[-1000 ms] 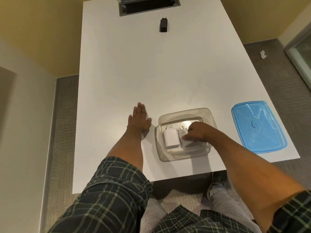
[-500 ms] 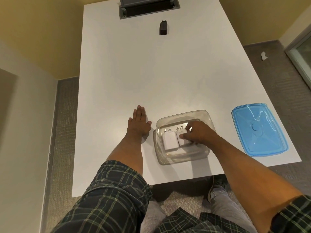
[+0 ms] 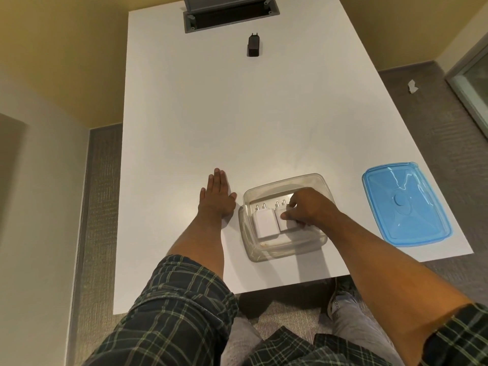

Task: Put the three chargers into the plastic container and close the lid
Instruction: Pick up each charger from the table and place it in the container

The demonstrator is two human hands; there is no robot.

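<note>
Chargers: three are visible. Two white chargers lie side by side inside the clear plastic container (image 3: 311,180), prongs pointing toward the far end of the table. The left white charger (image 3: 264,223) lies free. The right white charger (image 3: 283,220) is pinched by the fingertips of the right hand (image 3: 307,208), which reaches into the container from the right. The black charger (image 3: 254,45) lies on the white table (image 3: 237,122) at its far end, well apart from the container and just in front of a grey cable box (image 3: 229,11) set into the tabletop.

Left hand (image 3: 215,196): open, palm flat on the table, just beside the container's left wall, holding nothing.

Lid (image 3: 404,204): one, blue, lying on the table to the right of the container, apart from it.

Step in hand, as judged: seating the second white charger beside the first. Two of three chargers are in; the container is not yet closed.

Next move calls for releasing the right charger, then a long reach across the table for the black charger. Free floor space in the container appears to remain on the right, partly hidden by the hand. The lid goes on after that.

Count: chargers, three (two white, one black); containers, one; lids, one.
</note>
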